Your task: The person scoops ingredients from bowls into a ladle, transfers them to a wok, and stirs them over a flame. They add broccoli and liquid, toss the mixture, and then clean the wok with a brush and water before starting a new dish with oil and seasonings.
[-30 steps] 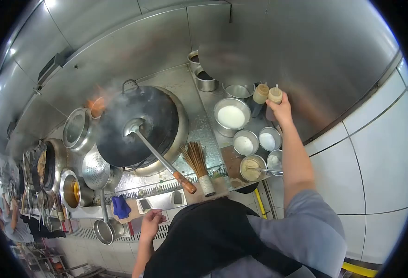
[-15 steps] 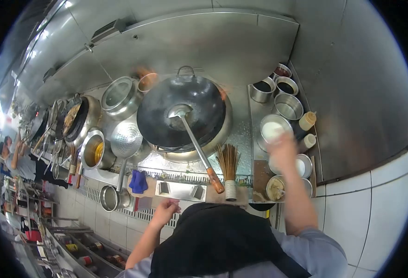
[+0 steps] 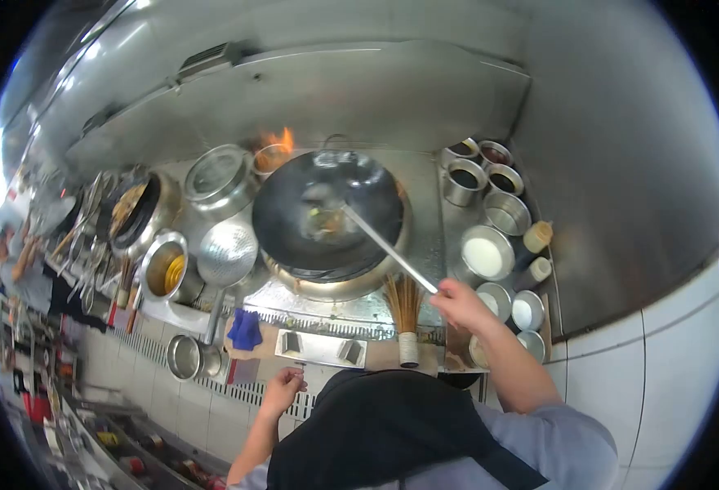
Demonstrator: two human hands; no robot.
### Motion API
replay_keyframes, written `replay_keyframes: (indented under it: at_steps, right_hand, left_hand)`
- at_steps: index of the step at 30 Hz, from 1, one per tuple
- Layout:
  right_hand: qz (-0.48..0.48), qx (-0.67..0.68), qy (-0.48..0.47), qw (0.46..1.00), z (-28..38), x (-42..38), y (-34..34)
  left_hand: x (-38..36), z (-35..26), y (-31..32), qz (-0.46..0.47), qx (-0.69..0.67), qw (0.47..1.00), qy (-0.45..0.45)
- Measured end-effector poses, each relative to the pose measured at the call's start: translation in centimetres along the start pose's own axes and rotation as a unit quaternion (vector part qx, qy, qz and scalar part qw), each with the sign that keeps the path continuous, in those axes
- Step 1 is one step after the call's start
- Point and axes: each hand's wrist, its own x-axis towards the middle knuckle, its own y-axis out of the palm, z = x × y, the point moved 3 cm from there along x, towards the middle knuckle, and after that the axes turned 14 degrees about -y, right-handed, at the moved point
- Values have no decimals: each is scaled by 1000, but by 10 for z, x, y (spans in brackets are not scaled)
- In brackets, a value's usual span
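Left hand (image 3: 283, 390): held low before the stove's front edge, fingers loosely bent, nothing seen in it; apparently not needed for the stirring tool.

Knob panel (image 3: 320, 349): set into the front edge, presumably so that the controls can be reached without leaning over heat.

Blue cloth (image 3: 246, 330): laid crumpled beside the panel, likely kept there for hot metal.

Bamboo brush (image 3: 407, 327): rested at the front edge, bound handle turned towards the person, as if for a quick grasp.

Right hand (image 3: 460, 306): closed around the near end of a long ladle (image 3: 388, 247), well away from the wok's heat (the grip itself is covered by the fingers).

Wok (image 3: 374, 200): seated on its round burner, the ladle's blurred head inside it among small food pieces (image 3: 327, 222), too smeared to be named.

Squeeze bottles (image 3: 538, 237): stood to the right with metal containers, seemingly grouped within the right arm's reach.

Flame (image 3: 278, 144): seen farthest back, above a small metal pot (image 3: 269, 161).
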Motion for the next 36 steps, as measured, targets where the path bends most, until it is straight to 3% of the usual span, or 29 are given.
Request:
replay_keyframes:
  at_steps: [2,7,9,11,15,23,29,32,35,36]
  right_hand:
    - [-16,201,30,979,6,-16,-3]
    - [-3,197,-25,980,26,-13,-36]
    - [-38,345,-32,937,39,1,-63]
    - [-137,284,-61,947,47,23,-85]
    - [-282,7,-68,957,26,100,-150]
    - [-314,70,-3,947,-7,184,-194]
    - [-302,72,32,950,-22,206,-190]
    - [-291,126,32,948,-18,196,-189]
    - [-288,155,21,945,-20,193,-196]
    - [-289,155,21,944,-19,191,-196]
  left_hand:
    - [-4,12,-5,-14,-18,1000,-13]
    - [-12,25,1,-51,-6,998,-42]
    - [-17,26,5,-40,0,999,-27]
    - [-20,37,7,-60,-28,997,-42]
    - [-38,55,12,-70,-70,994,-52]
    - [-96,55,28,-177,62,969,-160]
    - [-108,92,22,-174,97,943,-267]
    - [-80,180,-10,-168,97,953,-231]
    - [-76,186,-15,-172,123,947,-241]
    - [-84,160,-8,-172,124,947,-241]
